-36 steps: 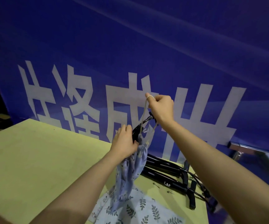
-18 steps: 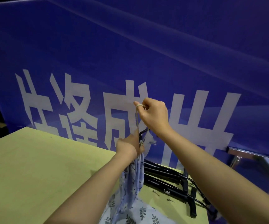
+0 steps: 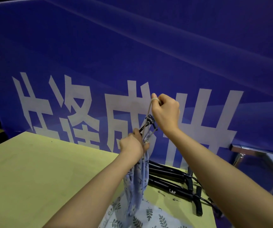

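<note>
My left hand (image 3: 133, 144) grips the gathered top of a light blue cloth with a leaf print (image 3: 136, 180), together with a black rod-like piece (image 3: 146, 125) that sticks up out of the fist. The cloth hangs down from the fist onto the yellow-green table (image 3: 42, 175). My right hand (image 3: 165, 111) is raised above and to the right, fingers curled, with a thin pale elastic loop (image 3: 149, 109) hooked over its forefinger. The loop stretches down to the black piece and the bunched cloth.
Several black handled tools with cables (image 3: 178, 180) lie on the table to the right of the cloth, and two small metal pins (image 3: 162, 193) lie beside them. A blue banner with white characters (image 3: 132, 63) stands behind the table. A metal frame (image 3: 255, 155) shows at the right.
My right hand has pulled the elastic loop up and to the right, stretching it further. My left hand stays clenched on the cloth and black piece. The view has tilted slightly.
</note>
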A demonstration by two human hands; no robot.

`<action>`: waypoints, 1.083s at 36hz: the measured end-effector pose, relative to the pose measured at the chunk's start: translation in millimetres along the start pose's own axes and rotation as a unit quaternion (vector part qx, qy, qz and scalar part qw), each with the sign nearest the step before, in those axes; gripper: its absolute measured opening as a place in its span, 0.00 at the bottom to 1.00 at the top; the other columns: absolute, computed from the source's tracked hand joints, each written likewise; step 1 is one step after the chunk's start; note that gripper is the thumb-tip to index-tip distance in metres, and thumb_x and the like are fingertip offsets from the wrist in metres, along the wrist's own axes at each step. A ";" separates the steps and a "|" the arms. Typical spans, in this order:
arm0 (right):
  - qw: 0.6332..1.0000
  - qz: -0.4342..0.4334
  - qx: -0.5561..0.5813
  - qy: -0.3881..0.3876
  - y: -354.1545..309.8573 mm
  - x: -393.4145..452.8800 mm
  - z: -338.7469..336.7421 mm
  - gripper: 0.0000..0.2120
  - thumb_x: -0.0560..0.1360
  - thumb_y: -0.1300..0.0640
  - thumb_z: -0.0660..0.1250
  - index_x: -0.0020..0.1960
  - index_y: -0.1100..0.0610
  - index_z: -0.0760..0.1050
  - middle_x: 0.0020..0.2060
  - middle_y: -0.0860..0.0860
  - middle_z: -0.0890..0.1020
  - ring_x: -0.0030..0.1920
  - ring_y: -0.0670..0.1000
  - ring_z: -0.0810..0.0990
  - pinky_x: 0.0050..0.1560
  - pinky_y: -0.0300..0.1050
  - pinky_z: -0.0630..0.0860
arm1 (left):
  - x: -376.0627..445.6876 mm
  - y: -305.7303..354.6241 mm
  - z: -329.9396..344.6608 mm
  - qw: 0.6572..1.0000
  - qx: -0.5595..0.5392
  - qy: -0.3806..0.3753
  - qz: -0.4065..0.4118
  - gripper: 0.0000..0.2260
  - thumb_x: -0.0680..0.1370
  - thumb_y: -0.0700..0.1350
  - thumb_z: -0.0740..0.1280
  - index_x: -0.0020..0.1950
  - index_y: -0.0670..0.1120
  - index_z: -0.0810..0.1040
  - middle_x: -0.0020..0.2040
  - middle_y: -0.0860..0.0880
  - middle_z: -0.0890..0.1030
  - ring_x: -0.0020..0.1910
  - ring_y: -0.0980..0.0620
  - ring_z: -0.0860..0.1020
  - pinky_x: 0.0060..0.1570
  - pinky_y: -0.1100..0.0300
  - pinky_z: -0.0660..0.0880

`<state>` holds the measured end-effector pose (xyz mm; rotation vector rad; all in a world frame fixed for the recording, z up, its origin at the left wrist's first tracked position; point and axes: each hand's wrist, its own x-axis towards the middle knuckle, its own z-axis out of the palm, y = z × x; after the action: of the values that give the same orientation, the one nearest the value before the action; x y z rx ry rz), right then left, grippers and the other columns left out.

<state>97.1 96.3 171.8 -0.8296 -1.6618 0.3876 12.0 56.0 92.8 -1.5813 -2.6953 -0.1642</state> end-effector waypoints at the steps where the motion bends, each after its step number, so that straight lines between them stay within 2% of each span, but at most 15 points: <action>1: 1.000 0.000 0.006 0.009 -1.8 2.8 -2.1 0.21 0.79 0.53 0.62 0.28 0.53 0.64 0.22 0.46 0.67 0.24 0.46 0.64 0.28 0.43 0.64 | -1.5 3.3 -5.5 1.000 -0.002 0.005 -0.002 0.26 0.78 0.61 0.57 0.67 0.43 0.60 0.60 0.43 0.75 0.56 0.43 0.78 0.42 0.54 0.68; 4: 1.000 -0.003 0.013 0.027 -10.3 12.3 -11.3 0.19 0.79 0.52 0.62 0.30 0.57 0.67 0.23 0.47 0.68 0.25 0.47 0.66 0.29 0.45 0.65 | -5.2 14.0 -21.6 1.000 -0.008 0.021 -0.010 0.28 0.78 0.63 0.56 0.65 0.42 0.60 0.59 0.43 0.77 0.55 0.44 0.79 0.42 0.55 0.68; 9: 0.998 -0.010 -0.015 0.053 -27.0 20.1 -44.3 0.23 0.78 0.53 0.62 0.27 0.52 0.59 0.21 0.46 0.64 0.24 0.47 0.62 0.27 0.41 0.59 | -19.0 36.4 -46.2 0.999 -0.023 0.032 0.000 0.31 0.77 0.65 0.56 0.68 0.42 0.58 0.61 0.42 0.76 0.57 0.43 0.78 0.43 0.54 0.69; 15: 0.996 -0.010 -0.012 0.084 -22.1 24.1 -98.7 0.22 0.78 0.53 0.62 0.28 0.55 0.60 0.21 0.47 0.64 0.24 0.47 0.62 0.29 0.43 0.60 | -47.1 80.1 -57.0 0.997 -0.058 0.051 0.019 0.33 0.77 0.66 0.55 0.71 0.43 0.58 0.62 0.42 0.76 0.58 0.42 0.77 0.46 0.53 0.71; 18: 0.996 -0.015 -0.012 0.091 -18.7 22.1 -128.6 0.21 0.78 0.53 0.62 0.28 0.56 0.62 0.21 0.47 0.65 0.24 0.47 0.63 0.30 0.42 0.60 | -61.9 104.0 -59.4 0.996 -0.069 0.053 0.024 0.36 0.77 0.67 0.53 0.75 0.42 0.53 0.64 0.41 0.74 0.60 0.40 0.76 0.49 0.51 0.73; 22: 0.995 -0.017 -0.024 0.098 -9.7 19.7 -173.9 0.23 0.78 0.54 0.62 0.27 0.53 0.58 0.21 0.47 0.63 0.23 0.48 0.62 0.28 0.43 0.58 | -85.5 141.0 -63.6 0.995 -0.076 0.054 0.029 0.37 0.77 0.67 0.53 0.75 0.42 0.52 0.65 0.40 0.74 0.62 0.40 0.74 0.51 0.51 0.73; 27: 0.993 -0.006 -0.032 0.111 15.0 8.4 -246.6 0.22 0.78 0.53 0.62 0.28 0.54 0.59 0.22 0.47 0.64 0.25 0.48 0.62 0.29 0.43 0.60 | -126.3 203.9 -58.4 0.991 -0.124 0.038 0.036 0.35 0.78 0.65 0.53 0.74 0.42 0.54 0.65 0.40 0.73 0.63 0.39 0.73 0.56 0.49 0.72; 33: 0.994 -0.004 -0.038 0.107 49.7 -9.0 -311.8 0.17 0.77 0.51 0.63 0.32 0.51 0.64 0.24 0.46 0.70 0.27 0.46 0.67 0.33 0.45 0.66 | -160.3 268.7 -34.1 0.983 -0.182 -0.014 0.024 0.40 0.77 0.68 0.51 0.76 0.40 0.46 0.67 0.39 0.71 0.65 0.39 0.72 0.56 0.50 0.72; 36: 0.994 0.016 -0.056 0.089 68.3 -19.1 -334.3 0.13 0.76 0.50 0.64 0.36 0.53 0.69 0.28 0.46 0.73 0.29 0.46 0.69 0.34 0.44 0.66 | -174.5 292.7 -16.3 0.973 -0.222 -0.046 0.038 0.42 0.75 0.69 0.54 0.76 0.40 0.47 0.69 0.39 0.70 0.67 0.39 0.70 0.60 0.48 0.70; 39: 0.996 0.044 -0.063 0.043 90.7 -31.0 -352.3 0.12 0.74 0.53 0.67 0.35 0.53 0.69 0.26 0.44 0.72 0.29 0.45 0.69 0.32 0.45 0.64 | -185.2 309.8 5.0 0.962 -0.255 -0.063 0.072 0.44 0.71 0.70 0.62 0.74 0.41 0.53 0.68 0.41 0.70 0.66 0.39 0.70 0.59 0.47 0.73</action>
<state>461.3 74.8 184.3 -1.0034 -1.5856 0.3066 372.7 45.3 102.1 -1.9586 -2.7626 -0.8434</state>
